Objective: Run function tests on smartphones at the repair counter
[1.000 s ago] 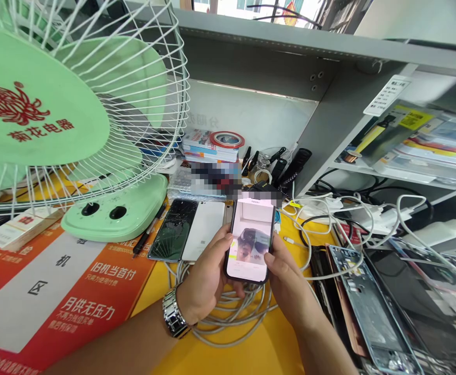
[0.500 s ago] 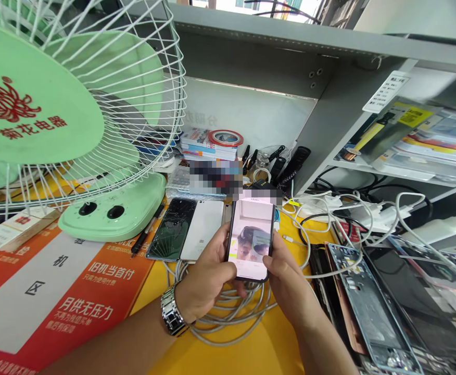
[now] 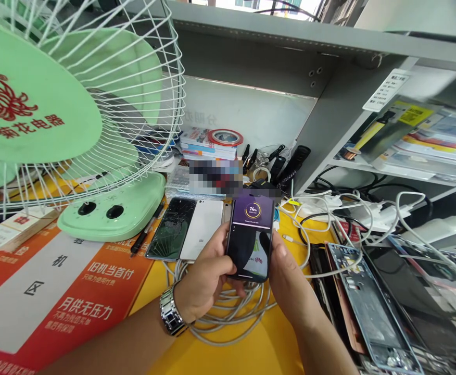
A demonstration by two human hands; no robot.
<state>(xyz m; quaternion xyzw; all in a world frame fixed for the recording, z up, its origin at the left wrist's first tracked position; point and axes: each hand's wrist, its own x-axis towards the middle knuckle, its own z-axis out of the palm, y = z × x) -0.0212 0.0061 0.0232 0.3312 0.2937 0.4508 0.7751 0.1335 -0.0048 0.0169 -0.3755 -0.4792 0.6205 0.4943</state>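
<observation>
Over a loose coil of grey cable (image 3: 231, 312) on the yellow tabletop (image 3: 267, 350), we hold 1 phone (image 3: 249, 237) between our 2 hands, its screen facing us. Our left hand (image 3: 206, 276) is wrapped round the lower left side, the thumb bent over the screen's edge; our right hand (image 3: 290, 276) is closed against the right side, its thumb along that edge. The screen reads 74% inside a yellow ring on purple, and its lower part is dark with green and pale patches. We wear a metal watch (image 3: 172, 312) on the left wrist.

Just beyond our left hand, we see a cracked phone (image 3: 171, 229) and a white phone (image 3: 202, 232) lying side by side, with a pen (image 3: 147, 232) near the base of the green fan (image 3: 36, 88). To the right, white cables (image 3: 309, 242) trail near a blue-edged phone frame (image 3: 372, 307). Further back, we see a roll of tape (image 3: 225, 137) resting on stacked boxes (image 3: 204, 150).
</observation>
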